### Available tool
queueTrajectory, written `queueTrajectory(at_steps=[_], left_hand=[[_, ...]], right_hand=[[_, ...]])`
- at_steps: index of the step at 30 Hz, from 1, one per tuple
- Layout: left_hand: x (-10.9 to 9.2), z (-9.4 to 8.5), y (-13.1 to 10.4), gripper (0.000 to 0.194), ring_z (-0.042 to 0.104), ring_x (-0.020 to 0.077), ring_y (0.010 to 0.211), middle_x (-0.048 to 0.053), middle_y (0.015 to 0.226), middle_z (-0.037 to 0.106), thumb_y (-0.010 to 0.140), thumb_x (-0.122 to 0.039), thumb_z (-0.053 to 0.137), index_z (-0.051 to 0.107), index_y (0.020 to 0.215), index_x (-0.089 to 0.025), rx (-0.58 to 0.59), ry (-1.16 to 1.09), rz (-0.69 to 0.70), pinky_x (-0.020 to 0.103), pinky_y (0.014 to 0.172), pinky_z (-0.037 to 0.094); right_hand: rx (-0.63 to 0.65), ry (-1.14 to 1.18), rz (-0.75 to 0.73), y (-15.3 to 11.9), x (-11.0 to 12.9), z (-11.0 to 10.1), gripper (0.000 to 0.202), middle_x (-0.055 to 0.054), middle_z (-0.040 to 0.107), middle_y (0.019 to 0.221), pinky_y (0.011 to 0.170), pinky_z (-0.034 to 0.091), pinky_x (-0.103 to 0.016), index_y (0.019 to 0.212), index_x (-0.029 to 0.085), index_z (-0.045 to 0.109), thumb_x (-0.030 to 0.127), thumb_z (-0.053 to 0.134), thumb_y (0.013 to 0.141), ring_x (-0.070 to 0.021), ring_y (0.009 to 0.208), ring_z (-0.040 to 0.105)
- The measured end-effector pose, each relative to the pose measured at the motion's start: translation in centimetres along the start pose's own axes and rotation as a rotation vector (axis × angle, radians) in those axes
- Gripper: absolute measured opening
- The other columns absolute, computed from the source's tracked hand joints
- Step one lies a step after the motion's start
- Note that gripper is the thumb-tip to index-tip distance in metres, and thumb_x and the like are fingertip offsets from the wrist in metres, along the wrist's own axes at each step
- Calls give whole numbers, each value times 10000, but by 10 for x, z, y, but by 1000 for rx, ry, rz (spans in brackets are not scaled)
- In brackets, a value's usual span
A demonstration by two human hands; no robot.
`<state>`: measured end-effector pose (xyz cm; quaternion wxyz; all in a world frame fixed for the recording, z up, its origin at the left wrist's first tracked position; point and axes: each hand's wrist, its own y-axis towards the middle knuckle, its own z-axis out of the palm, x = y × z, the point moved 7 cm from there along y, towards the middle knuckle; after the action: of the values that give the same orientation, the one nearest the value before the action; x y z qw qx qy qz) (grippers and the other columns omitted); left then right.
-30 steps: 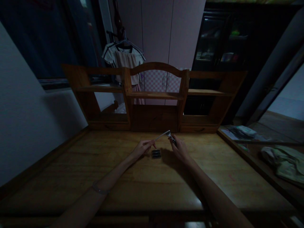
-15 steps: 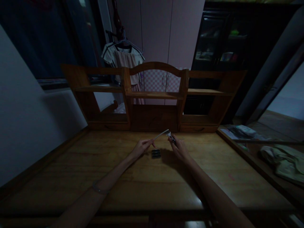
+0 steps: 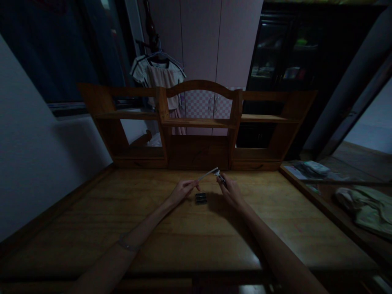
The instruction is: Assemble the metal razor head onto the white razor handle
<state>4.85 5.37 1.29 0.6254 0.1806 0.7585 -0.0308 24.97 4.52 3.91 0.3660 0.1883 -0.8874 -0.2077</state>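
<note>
My left hand (image 3: pixel 183 192) pinches the near end of a thin pale stick (image 3: pixel 208 174), which slants up to the right. My right hand (image 3: pixel 230 188) is closed around a small razor-like tool (image 3: pixel 218 174) with a silver head and a dark handle. The stick's far end is at the silver head and seems to touch it; the dim light hides the exact contact. Below and between my hands, a small black ridged case (image 3: pixel 201 199) in several rows lies flat on the wooden desk (image 3: pixel 147 237).
A wooden shelf unit (image 3: pixel 199 122) stands along the desk's back edge. Past the right edge are papers and a packet (image 3: pixel 315 167) and a crumpled light cloth (image 3: pixel 367 208). A white wall (image 3: pixel 49 163) borders the left side. Clothes (image 3: pixel 159 75) hang behind the shelf.
The razor-like tool has turned slightly in my right hand, and its head has come closer to the stick's tip. My left hand and the black case stay nearly still.
</note>
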Motion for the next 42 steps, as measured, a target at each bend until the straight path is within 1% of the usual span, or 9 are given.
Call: queueTrajectory(at_steps=[3, 8, 13, 19, 25, 32, 35, 38, 42], left_hand=[[-1, -1, 1, 482, 226, 60, 400, -78, 443, 256, 835, -569, 475, 651, 775, -125, -25, 17, 7, 210, 404, 124], [-6, 0, -1, 490, 227, 67, 418, -71, 458, 254, 838, -568, 465, 660, 772, -124, -24, 56, 26, 211, 408, 138], [-14, -4, -4, 487, 247, 78, 439, -63, 463, 270, 833, -566, 465, 668, 763, -129, -84, 102, 55, 211, 417, 167], [-19, -6, -4, 490, 327, 90, 487, -25, 516, 421, 819, -561, 485, 679, 715, -123, -123, 153, 98, 214, 457, 247], [-16, -5, -2, 482, 297, 89, 460, -42, 472, 371, 829, -550, 481, 681, 738, -122, -88, 155, 85, 218, 452, 231], [-15, -5, -4, 487, 256, 84, 441, -61, 461, 284, 837, -557, 462, 674, 746, -128, -92, 138, 61, 218, 436, 184], [-17, -3, -4, 461, 274, 84, 453, -53, 471, 312, 841, -531, 477, 677, 736, -130, -69, 145, 77, 218, 441, 193], [-18, -5, -4, 465, 298, 88, 461, -43, 475, 347, 840, -528, 480, 681, 719, -126, -91, 154, 88, 221, 447, 214], [-17, -4, -4, 459, 268, 83, 442, -54, 462, 325, 848, -528, 468, 679, 745, -134, -77, 137, 76, 218, 441, 204]], right_hand=[[-10, 7, -1, -1, 1, -1, 339, -59, 642, 766, 628, 391, -253, 1018, 193, 568, 416, 322, 945, -189, 691, 594], [-4, 0, -6, 0, -1, 0, 325, -72, 653, 785, 626, 390, -256, 999, 192, 571, 407, 333, 943, -195, 692, 600], [-3, -8, -8, 1, -3, 2, 322, -70, 656, 811, 645, 394, -255, 1009, 194, 561, 404, 325, 947, -198, 724, 609], [-6, -18, 5, 0, -3, 2, 318, -70, 657, 804, 615, 379, -248, 1031, 199, 564, 403, 335, 947, -199, 719, 609], [6, -24, 13, 0, -1, 0, 307, -62, 655, 770, 604, 371, -246, 1011, 207, 573, 401, 345, 943, -200, 704, 611], [-2, -6, -15, 0, -1, 2, 319, -52, 648, 780, 607, 368, -245, 1012, 199, 564, 409, 331, 951, -186, 686, 602], [-7, -7, -18, 0, -3, 2, 332, -57, 649, 781, 611, 372, -249, 1027, 193, 563, 413, 327, 952, -192, 694, 606], [-10, -14, -19, 0, -3, 2, 349, -71, 657, 815, 627, 380, -252, 1045, 190, 566, 422, 322, 953, -199, 723, 614], [-5, -16, -17, -1, -2, 1, 339, -68, 661, 816, 641, 386, -252, 1049, 193, 562, 419, 329, 952, -201, 736, 620]])
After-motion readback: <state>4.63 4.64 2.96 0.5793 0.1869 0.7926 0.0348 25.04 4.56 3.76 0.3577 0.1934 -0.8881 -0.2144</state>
